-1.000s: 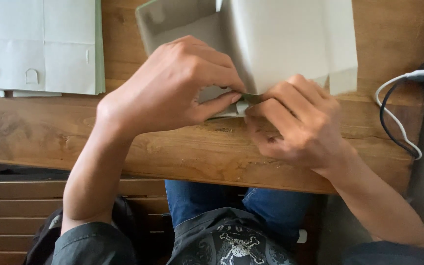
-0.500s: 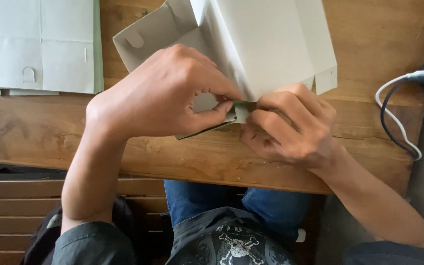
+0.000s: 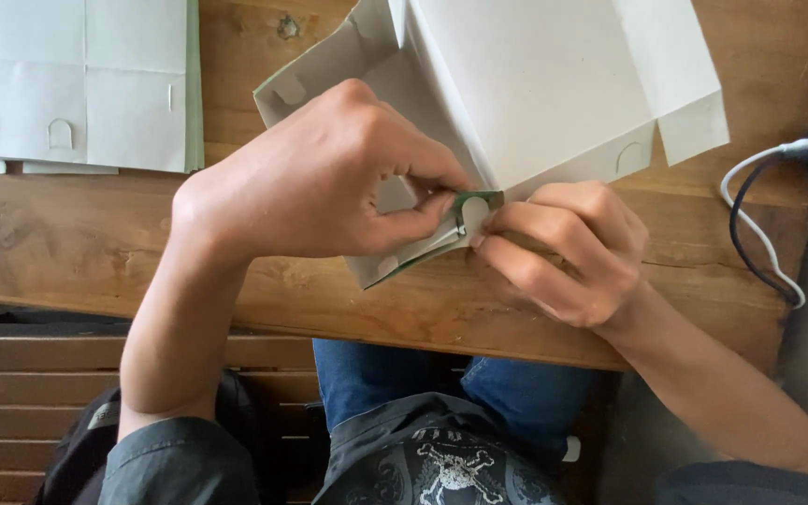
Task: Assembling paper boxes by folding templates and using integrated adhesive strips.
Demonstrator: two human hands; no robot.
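Both hands pinched one corner tab of an unfolded grey cardboard box near the wooden table's front edge: left hand, right hand. Flat box blanks lay well apart, far left.

Flat cardboard stack, white cable

The unfolded box is thin paperboard, matt and pale grey on its inner face, with a green printed edge showing at the small tab. The stack of flat blanks has the same dull, smooth card finish. The bench is solid wood, warm brown, grained and knotted, with a low satin sheen. The cable looks like smooth plastic, white and black.
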